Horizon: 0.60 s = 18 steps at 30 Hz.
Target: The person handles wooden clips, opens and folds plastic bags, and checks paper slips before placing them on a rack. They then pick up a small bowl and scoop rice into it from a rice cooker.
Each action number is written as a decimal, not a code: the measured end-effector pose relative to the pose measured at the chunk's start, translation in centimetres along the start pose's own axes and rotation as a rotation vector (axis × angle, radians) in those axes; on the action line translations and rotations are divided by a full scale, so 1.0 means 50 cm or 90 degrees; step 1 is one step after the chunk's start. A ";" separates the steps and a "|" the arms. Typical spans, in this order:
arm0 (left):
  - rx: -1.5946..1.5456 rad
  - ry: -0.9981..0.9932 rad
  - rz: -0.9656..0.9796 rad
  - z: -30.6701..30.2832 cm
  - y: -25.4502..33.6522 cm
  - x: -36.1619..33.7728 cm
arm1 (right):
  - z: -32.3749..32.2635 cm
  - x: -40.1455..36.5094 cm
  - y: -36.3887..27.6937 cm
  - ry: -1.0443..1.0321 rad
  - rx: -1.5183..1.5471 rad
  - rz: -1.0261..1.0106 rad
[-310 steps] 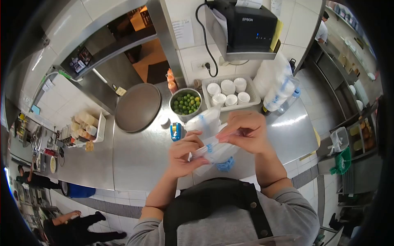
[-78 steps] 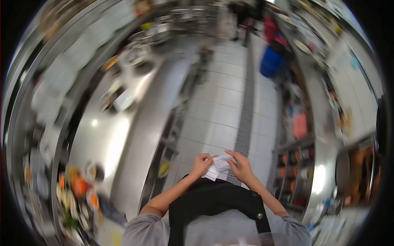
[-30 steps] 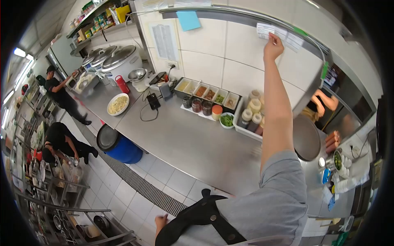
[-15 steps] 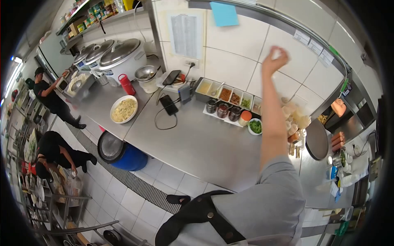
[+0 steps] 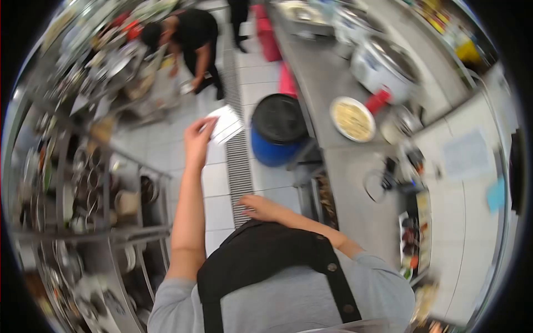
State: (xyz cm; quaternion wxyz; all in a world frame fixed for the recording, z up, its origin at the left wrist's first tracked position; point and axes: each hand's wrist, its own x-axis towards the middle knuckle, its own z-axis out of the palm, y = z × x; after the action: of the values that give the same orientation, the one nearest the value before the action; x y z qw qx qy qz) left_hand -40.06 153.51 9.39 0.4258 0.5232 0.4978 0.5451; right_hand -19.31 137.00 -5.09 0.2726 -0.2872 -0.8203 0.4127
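the left hand (image 5: 201, 137) is gripping the paper (image 5: 226, 125) by one edge, thumb and fingers clamped on it, above the floor drain (image 5: 239, 183). the right hand (image 5: 260, 208) is hovering near the apron (image 5: 266, 250), holding nothing visible, its fingers slightly apart.

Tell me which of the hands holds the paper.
The left hand: its fingers pinch the white paper, while the right hand shows nothing in its grip.

Matt white paper (image 5: 227, 125), glossy blue plastic barrel (image 5: 271, 145)
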 end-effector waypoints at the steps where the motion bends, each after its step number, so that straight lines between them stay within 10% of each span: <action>1: -0.085 -0.004 0.003 -0.016 0.039 0.029 | -0.009 0.018 0.026 -0.011 -0.069 0.031; 11: -0.103 0.023 0.103 -0.218 0.078 0.337 | -0.207 0.281 0.284 -0.049 -0.017 0.226; 18: -0.117 0.143 0.053 -0.305 0.033 0.606 | -0.373 0.790 0.384 0.046 0.095 0.150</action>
State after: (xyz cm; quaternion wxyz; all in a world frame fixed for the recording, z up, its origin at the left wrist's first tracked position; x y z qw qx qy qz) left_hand -57.84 181.62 16.13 0.3907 0.4382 0.4682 0.6604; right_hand -28.93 183.68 -3.26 0.2722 -0.3753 -0.7374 0.4912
